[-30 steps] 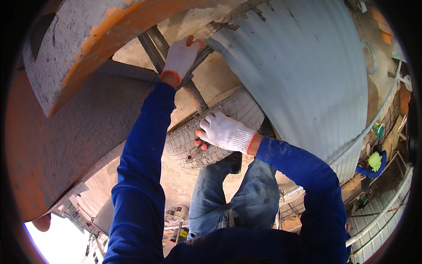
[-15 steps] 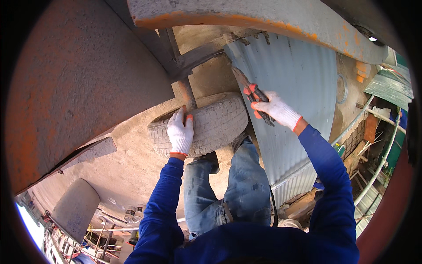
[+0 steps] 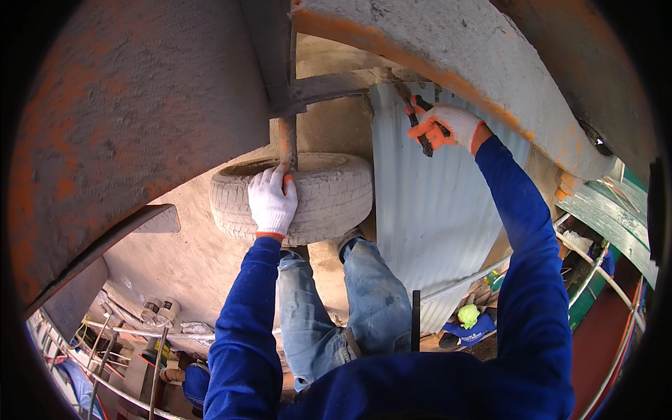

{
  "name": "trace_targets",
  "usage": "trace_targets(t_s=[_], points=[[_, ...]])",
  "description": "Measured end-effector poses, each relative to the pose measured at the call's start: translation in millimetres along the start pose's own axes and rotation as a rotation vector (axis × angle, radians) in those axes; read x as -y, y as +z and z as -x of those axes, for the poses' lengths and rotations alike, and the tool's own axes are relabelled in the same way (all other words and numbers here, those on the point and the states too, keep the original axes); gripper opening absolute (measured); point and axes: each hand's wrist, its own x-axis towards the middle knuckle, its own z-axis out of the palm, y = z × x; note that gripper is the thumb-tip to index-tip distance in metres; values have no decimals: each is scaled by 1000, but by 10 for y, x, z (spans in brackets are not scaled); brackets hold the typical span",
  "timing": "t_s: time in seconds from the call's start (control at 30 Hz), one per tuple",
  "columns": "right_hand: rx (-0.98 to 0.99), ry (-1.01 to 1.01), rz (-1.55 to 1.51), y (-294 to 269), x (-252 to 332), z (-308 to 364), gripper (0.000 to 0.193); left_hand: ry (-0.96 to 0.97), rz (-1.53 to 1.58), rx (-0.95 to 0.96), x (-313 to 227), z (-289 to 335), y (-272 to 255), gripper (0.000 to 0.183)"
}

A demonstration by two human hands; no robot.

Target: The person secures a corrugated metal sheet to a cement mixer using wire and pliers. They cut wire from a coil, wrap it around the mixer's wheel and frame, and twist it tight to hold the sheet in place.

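Observation:
A worn, dusty tire (image 3: 329,199) lies between my legs and a rusty upright metal post (image 3: 288,140). My left hand (image 3: 271,199), in a white knit glove with orange fingertips, rests on the tire's upper edge beside the post, fingers laid out and thumb apart. My right hand (image 3: 448,126), gloved the same way, grips pliers (image 3: 425,143) with black and red handles. The pliers' jaws point up at the far end of a corrugated metal sheet (image 3: 437,210), close to a dark crossbar (image 3: 336,85). Whether the jaws touch anything is hard to see.
A large rusty metal plate (image 3: 154,105) fills the left side. Overhead, a thick grey beam with orange edges (image 3: 434,42) crosses to the right. Railings (image 3: 140,334) border the lower left. Below are a person in a yellow-green head covering (image 3: 468,316) and some cans (image 3: 168,309).
My right hand has raised the pliers up and slightly right toward the crossbar. My left hand stays on the tire. The view has shifted, bringing the person below into sight.

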Motion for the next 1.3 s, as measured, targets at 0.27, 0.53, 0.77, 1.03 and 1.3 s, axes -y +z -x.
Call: trace_targets(t_s=[0.27, 0.53, 0.77, 1.03, 1.3], points=[[142, 2, -191, -165, 73, -225, 25, -77, 10, 100, -20, -10, -31, 31], [161, 20, -186, -424, 85, -497, 38, -10, 2, -22, -41, -23, -6, 26], [55, 75, -178, -68, 360, -191, 29, -53, 7, 12, -7, -13, -7, 26], [226, 106, -254, -233, 367, -296, 17, -33, 15, -3, -4, -6, -2, 27], [0, 29, -323, -295, 192, -332, 20, -84, 7, 77, -42, -29, -41, 29]])
